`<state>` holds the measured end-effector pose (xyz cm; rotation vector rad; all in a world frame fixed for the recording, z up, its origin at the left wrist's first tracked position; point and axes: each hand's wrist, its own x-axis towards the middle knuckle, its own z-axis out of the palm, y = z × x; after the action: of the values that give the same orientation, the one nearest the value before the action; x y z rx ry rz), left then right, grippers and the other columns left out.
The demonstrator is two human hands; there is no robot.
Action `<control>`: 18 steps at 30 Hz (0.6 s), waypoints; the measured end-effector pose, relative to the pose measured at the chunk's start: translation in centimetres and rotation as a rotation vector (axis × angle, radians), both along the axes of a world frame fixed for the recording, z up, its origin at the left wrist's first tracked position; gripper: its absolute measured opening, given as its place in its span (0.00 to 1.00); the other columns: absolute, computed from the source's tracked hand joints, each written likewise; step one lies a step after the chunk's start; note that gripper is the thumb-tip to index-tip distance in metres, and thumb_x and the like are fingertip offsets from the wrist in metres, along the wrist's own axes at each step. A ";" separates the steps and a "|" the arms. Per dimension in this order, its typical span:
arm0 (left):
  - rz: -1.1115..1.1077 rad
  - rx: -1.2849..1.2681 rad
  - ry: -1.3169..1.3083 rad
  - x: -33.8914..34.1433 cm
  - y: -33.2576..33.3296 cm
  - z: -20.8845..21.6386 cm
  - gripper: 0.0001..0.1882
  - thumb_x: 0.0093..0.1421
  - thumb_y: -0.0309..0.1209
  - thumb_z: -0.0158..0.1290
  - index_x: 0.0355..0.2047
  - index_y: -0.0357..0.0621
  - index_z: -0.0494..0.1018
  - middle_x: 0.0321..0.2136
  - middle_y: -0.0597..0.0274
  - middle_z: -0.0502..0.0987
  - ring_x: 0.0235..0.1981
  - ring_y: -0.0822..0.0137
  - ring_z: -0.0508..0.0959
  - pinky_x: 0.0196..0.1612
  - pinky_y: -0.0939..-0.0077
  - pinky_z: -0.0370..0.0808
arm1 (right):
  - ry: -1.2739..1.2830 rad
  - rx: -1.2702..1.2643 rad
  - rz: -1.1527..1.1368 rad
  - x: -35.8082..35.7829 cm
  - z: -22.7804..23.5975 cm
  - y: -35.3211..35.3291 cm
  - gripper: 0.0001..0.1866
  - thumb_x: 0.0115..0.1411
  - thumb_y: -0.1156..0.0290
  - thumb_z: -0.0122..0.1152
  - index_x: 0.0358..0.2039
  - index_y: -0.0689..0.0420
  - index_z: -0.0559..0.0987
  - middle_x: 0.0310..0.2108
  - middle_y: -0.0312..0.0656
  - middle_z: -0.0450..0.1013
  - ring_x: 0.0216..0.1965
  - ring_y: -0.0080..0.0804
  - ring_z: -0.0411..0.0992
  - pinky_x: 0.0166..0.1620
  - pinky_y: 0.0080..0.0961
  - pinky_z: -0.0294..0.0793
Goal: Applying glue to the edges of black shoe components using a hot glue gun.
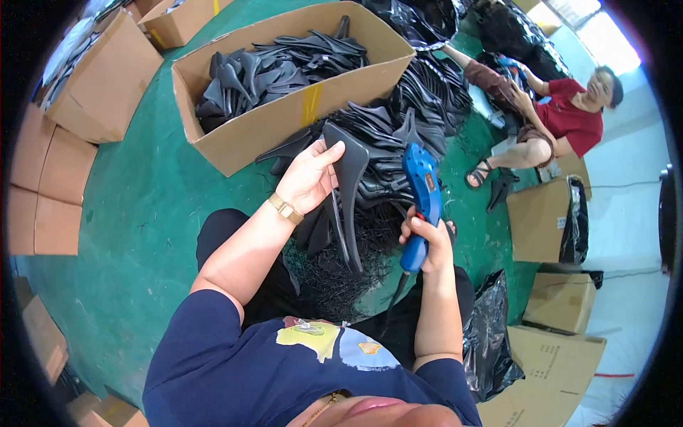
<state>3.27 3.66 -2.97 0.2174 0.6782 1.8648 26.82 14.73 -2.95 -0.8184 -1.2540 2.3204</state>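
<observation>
The left hand point(311, 176) pinches the broad far end of a black, tapering, plastic-looking part point(350, 167), long axis running far to near. To its right, apart, the right hand point(435, 245) clasps a blue handheld power tool point(425, 186).

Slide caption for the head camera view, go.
Left hand holding a black part, right hand a blue tool, near an open box of dark parts.

A navy short-sleeved shirt point(203, 356) shows yellow and pale-blue patches point(318, 342) — below it, black trousers point(219, 231) — with gold-toned watch point(286, 211) and necklace point(324, 409).
</observation>
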 end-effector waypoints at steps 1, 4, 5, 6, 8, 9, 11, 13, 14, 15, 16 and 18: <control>0.024 0.011 -0.032 -0.2 -0.2 0.0 0.08 0.61 0.28 0.50 0.40 0.42 0.69 0.36 0.61 0.77 0.38 0.69 0.78 0.43 0.72 0.76 | 0.014 -0.021 0.055 0.2 -0.1 -0.2 0.18 0.48 0.66 0.65 0.37 0.61 0.71 0.22 0.41 0.69 0.23 0.29 0.70 0.29 0.24 0.72; 0.041 0.065 -0.021 -0.8 -0.4 0.2 0.08 0.61 0.28 0.49 0.41 0.42 0.68 0.37 0.62 0.76 0.39 0.70 0.77 0.43 0.73 0.76 | -0.025 -0.029 0.134 0.2 -0.4 -1.3 0.19 0.46 0.64 0.65 0.34 0.62 0.71 0.20 0.37 0.65 0.22 0.27 0.67 0.27 0.24 0.71; 0.049 0.070 -0.024 -0.8 -0.4 0.3 0.08 0.61 0.28 0.49 0.41 0.42 0.68 0.37 0.62 0.76 0.39 0.70 0.77 0.43 0.73 0.76 | -0.036 -0.036 0.144 0.1 -0.4 -1.8 0.18 0.45 0.66 0.65 0.33 0.61 0.71 0.18 0.35 0.63 0.21 0.26 0.65 0.26 0.25 0.70; 0.052 0.084 -0.017 -0.8 -0.4 0.5 0.08 0.62 0.28 0.49 0.42 0.43 0.68 0.37 0.62 0.76 0.39 0.70 0.77 0.43 0.73 0.76 | -0.029 -0.078 0.166 0.1 -0.5 -2.0 0.18 0.45 0.66 0.65 0.33 0.61 0.71 0.18 0.35 0.62 0.21 0.26 0.64 0.25 0.24 0.69; 0.059 0.098 -0.007 -0.8 -0.5 0.6 0.09 0.62 0.28 0.48 0.42 0.43 0.68 0.38 0.62 0.76 0.39 0.70 0.77 0.43 0.73 0.76 | -0.019 -0.117 0.191 -0.1 -0.4 -2.7 0.17 0.45 0.67 0.65 0.32 0.60 0.70 0.18 0.34 0.61 0.20 0.25 0.62 0.24 0.22 0.66; 0.049 0.113 -0.014 -0.8 -0.5 0.5 0.09 0.62 0.28 0.48 0.42 0.43 0.68 0.38 0.62 0.76 0.39 0.70 0.77 0.44 0.73 0.76 | -0.016 -0.140 0.208 -0.2 -0.3 -2.9 0.16 0.45 0.67 0.65 0.31 0.60 0.70 0.17 0.34 0.61 0.20 0.25 0.62 0.23 0.22 0.65; 0.032 0.129 -0.023 -0.6 -0.4 0.6 0.09 0.62 0.27 0.48 0.43 0.43 0.68 0.38 0.62 0.76 0.39 0.70 0.77 0.44 0.73 0.76 | -0.013 -0.166 0.223 -0.2 -0.2 -2.9 0.16 0.45 0.67 0.65 0.30 0.60 0.70 0.18 0.34 0.62 0.20 0.24 0.63 0.24 0.22 0.67; 0.004 0.160 -0.046 -0.3 -0.4 0.8 0.09 0.62 0.28 0.48 0.43 0.43 0.68 0.38 0.62 0.76 0.39 0.70 0.77 0.45 0.73 0.75 | -0.008 -0.196 0.235 -0.3 -0.3 -2.9 0.16 0.45 0.67 0.66 0.30 0.60 0.71 0.19 0.35 0.64 0.20 0.24 0.65 0.24 0.22 0.68; 0.001 0.157 -0.046 -0.3 -0.4 0.7 0.09 0.62 0.28 0.48 0.43 0.43 0.68 0.38 0.62 0.76 0.39 0.70 0.77 0.45 0.73 0.75 | 0.003 -0.227 0.245 -0.3 -0.4 -2.9 0.15 0.45 0.68 0.66 0.30 0.60 0.70 0.19 0.35 0.64 0.21 0.24 0.64 0.24 0.22 0.68; -0.039 0.157 -0.053 -0.3 -0.4 0.4 0.10 0.63 0.29 0.47 0.45 0.44 0.68 0.39 0.62 0.76 0.40 0.70 0.77 0.45 0.73 0.75 | 0.014 -0.257 0.254 -0.4 -0.5 -2.9 0.15 0.45 0.68 0.66 0.29 0.60 0.70 0.19 0.35 0.64 0.21 0.24 0.64 0.24 0.22 0.68; -0.081 0.159 -0.062 -0.2 -0.3 0.3 0.11 0.63 0.29 0.46 0.46 0.45 0.69 0.39 0.62 0.77 0.40 0.70 0.77 0.45 0.73 0.75 | 0.012 -0.258 0.249 -0.4 -0.7 -2.8 0.15 0.45 0.68 0.66 0.29 0.60 0.70 0.19 0.35 0.64 0.21 0.24 0.64 0.24 0.22 0.68; -0.108 0.129 -0.064 0.1 -0.4 0.5 0.13 0.63 0.29 0.46 0.48 0.45 0.68 0.39 0.63 0.77 0.40 0.71 0.77 0.45 0.74 0.74 | 0.061 -0.322 0.239 -0.3 -1.0 -2.6 0.14 0.45 0.69 0.65 0.29 0.60 0.70 0.19 0.34 0.63 0.21 0.24 0.64 0.24 0.22 0.67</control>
<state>3.41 3.31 -2.49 0.2714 0.4930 1.8052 26.48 12.12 -3.97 -0.7213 -1.0136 2.7669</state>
